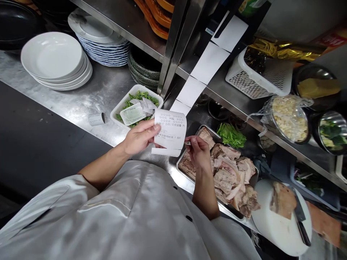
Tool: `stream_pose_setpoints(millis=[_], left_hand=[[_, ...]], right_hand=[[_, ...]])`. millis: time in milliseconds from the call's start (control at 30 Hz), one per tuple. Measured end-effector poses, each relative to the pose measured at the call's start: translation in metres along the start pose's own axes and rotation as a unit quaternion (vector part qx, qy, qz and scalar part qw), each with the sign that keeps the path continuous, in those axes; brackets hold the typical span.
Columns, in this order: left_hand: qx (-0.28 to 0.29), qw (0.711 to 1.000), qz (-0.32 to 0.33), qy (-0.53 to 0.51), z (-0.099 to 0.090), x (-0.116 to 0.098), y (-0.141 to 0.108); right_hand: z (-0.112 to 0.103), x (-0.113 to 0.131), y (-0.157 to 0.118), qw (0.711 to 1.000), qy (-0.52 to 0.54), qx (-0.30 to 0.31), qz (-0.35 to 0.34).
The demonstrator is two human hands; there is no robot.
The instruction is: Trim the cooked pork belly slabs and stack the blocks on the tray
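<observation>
My left hand (142, 137) pinches the left edge of a long printed order slip (170, 124), thumb on top. The slip is a white paper strip that hangs from a dark printer (210, 27) at the upper shelf, with faint creases along it. Its lower end curls in front of me, and a narrow piece of paper shows below that end. My right hand (199, 151) is closed just right of the slip, with something small and pale at its fingertips that I cannot make out. Behind the left hand stands a white tub of greens (123, 108).
White plates (54, 56) and blue-rimmed plates (101, 39) are stacked at left, near a curled paper scrap (96, 119). Right of me lie a tray of cooked meat (227, 173) and a round cutting board (267, 220) with a knife (300, 220). A metal shelf (244, 126) holds a white basket (257, 79).
</observation>
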State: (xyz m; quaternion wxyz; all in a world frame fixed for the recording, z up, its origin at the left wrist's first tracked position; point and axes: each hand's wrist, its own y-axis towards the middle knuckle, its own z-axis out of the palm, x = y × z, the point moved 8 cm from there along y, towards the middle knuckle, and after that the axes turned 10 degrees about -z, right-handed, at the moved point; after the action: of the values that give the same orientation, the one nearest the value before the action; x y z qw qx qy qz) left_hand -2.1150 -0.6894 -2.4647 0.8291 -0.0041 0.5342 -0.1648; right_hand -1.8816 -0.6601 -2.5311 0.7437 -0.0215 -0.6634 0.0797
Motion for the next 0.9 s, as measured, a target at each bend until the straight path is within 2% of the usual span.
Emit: stream_pose_setpoints(millis=[133,267,400,567,667,733,833,900], left_hand=[[0.000,1.000,-0.006,-0.016,0.000,0.003,0.001],[0.012,1.000,-0.007,-0.017,0.002,0.004,0.001],[0.025,0.999,0.016,0.018,0.004,0.002,0.001],[0.037,0.996,0.033,0.076,0.009,0.000,-0.002],[0.048,0.993,0.028,0.102,0.014,0.003,-0.003],[0.050,0.990,0.052,0.125,0.017,0.006,-0.001],[0.050,0.966,0.108,0.231,0.017,0.020,0.011],[0.034,0.932,0.135,0.333,0.011,0.036,0.021]], right_hand=[[0.013,0.048,-0.013,0.998,0.033,0.005,-0.061],[0.020,0.070,-0.022,0.994,0.043,0.019,-0.099],[0.023,0.075,-0.024,0.994,0.030,0.042,-0.098],[0.023,0.072,-0.018,0.996,0.012,0.030,-0.080],[0.031,0.070,-0.020,0.997,0.002,0.042,-0.066],[0.039,0.070,-0.023,0.996,0.009,0.058,-0.061],[0.041,0.073,-0.021,0.994,0.050,0.053,-0.079],[0.023,0.072,-0.010,0.991,0.067,-0.020,-0.115]])
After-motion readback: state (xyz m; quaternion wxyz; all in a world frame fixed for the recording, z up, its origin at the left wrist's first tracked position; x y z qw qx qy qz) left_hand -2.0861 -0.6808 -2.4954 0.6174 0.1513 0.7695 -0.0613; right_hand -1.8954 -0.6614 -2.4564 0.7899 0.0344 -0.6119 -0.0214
